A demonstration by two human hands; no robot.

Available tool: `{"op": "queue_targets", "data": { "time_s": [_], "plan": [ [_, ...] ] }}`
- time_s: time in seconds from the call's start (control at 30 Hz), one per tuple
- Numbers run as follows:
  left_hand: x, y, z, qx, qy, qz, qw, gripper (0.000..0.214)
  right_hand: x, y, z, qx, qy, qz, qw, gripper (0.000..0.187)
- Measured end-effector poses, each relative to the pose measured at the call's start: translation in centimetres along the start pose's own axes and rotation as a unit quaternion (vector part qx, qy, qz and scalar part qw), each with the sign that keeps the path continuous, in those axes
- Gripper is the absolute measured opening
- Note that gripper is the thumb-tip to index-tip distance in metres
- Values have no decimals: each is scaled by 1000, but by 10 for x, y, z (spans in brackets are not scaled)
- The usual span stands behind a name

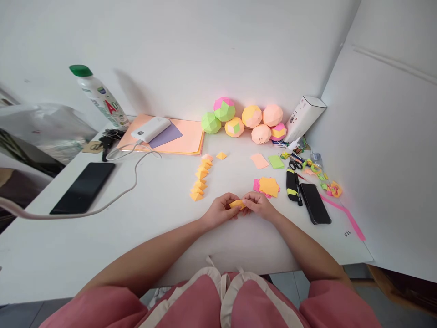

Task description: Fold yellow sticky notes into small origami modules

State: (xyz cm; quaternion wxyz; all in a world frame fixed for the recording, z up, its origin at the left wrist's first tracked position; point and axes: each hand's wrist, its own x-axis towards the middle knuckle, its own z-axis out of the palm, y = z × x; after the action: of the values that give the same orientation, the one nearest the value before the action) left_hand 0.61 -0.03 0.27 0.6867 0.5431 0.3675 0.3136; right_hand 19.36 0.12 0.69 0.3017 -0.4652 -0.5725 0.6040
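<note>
Grip closed: my left hand (pixel 219 211) and right hand (pixel 262 205) pinch orange paper (pixel 236 203); uneven pressure could skew a crease.

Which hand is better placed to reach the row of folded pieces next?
Likely the left hand: it's nearer the row of folded pieces; the right hand is nearer the paper stack. Both hold the orange paper, so left would release first.

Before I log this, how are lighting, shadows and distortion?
Head view: soft, fairly even light, with a blurred shadow on the wall beside the bottle; wide-angle distortion apparently tilts bottle and white box outward; left hand, right hand and orange paper show little blur.
</note>
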Motion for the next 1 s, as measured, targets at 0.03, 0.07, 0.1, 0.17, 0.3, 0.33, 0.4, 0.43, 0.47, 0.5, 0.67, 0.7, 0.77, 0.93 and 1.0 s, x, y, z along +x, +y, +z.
{"op": "queue_targets", "data": {
  "time_s": [0.03,0.07,0.1,0.17,0.3,0.33,0.4,0.43,0.47,0.5,0.67,0.7,0.77,0.93,1.0],
  "plan": [
    [0,1,0,2,1,-1,1000,33,0,0,0,0,-2,-2,1000,22],
    [0,1,1,1,2,-2,1000,32,0,-1,0,-1,-3,-3,1000,21],
    [-1,2,1,-1,2,-3,1000,32,0,-1,0,0,-4,-4,1000,21],
    [-1,2,1,-9,-4,0,1000,31,-1,-1,-1,5,-6,-1,1000,21],
    [0,2,3,-18,-9,9,1000,30,-1,1,-3,11,-9,6,1000,22],
    [1,2,3,-17,-8,11,1000,29,-1,2,-3,9,-9,4,1000,22],
    [2,3,4,-15,-6,14,1000,29,-2,3,-4,10,-10,1,1000,23],
    [2,3,5,-12,-5,14,1000,28,-2,4,-4,14,-8,-1,1000,24],
    [2,3,6,-10,-7,14,1000,28,-2,4,-5,20,-9,1,1000,24],
    [3,3,6,-6,-3,13,1000,27,-2,5,-5,25,-3,1,1000,24],
    [4,1,8,5,4,22,1000,28,-2,7,-6,31,-7,-3,999,22],
    [5,0,8,6,5,24,1000,28,-2,7,-6,30,-8,-3,1000,22],
    [5,-1,8,7,8,25,1000,29,-2,6,-7,28,-7,-2,1000,22],
    [5,-1,7,6,7,28,1000,32,0,6,-7,21,-5,0,1000,24],
    [4,-2,5,5,11,32,999,33,1,6,-7,22,-5,0,1000,25]
  ]
}}
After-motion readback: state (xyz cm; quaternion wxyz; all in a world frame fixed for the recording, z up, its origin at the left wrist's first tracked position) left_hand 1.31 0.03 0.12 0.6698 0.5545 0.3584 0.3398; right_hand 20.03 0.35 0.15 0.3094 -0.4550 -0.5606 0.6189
